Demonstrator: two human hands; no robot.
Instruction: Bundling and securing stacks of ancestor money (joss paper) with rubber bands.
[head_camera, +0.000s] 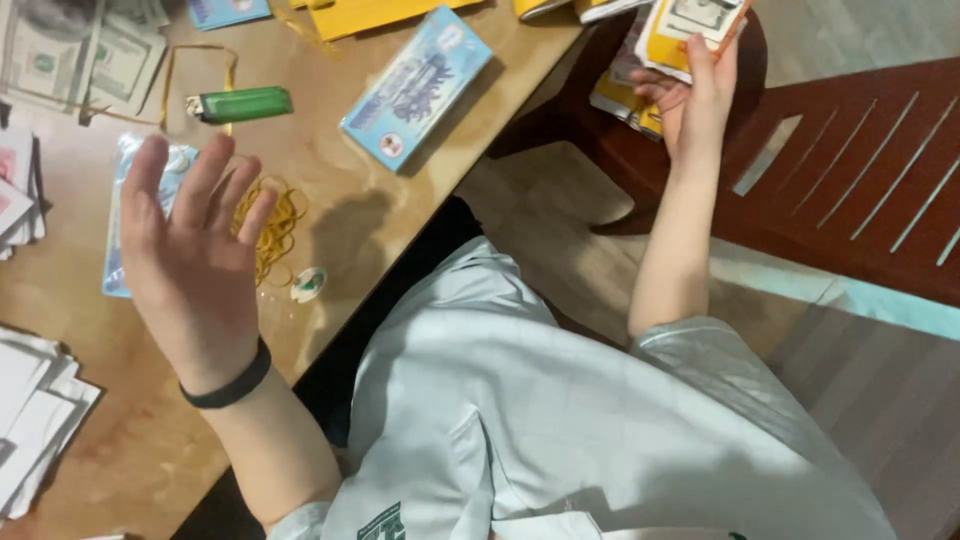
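Top edge cuts off the yellow packets

Right hand (695, 95) grips a yellow packet (690, 30); left hand (190, 260) hovers wide open, empty, above rubber bands (275, 230) near a blue packet (415, 85).

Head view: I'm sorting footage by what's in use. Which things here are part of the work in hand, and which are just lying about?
In hand:
- right hand holding a yellow-and-white packet over the red-brown chair
- left hand, open and empty, above the rubber bands

Lying about:
- green lighter
- blue packet
- banknotes
- white paper stack
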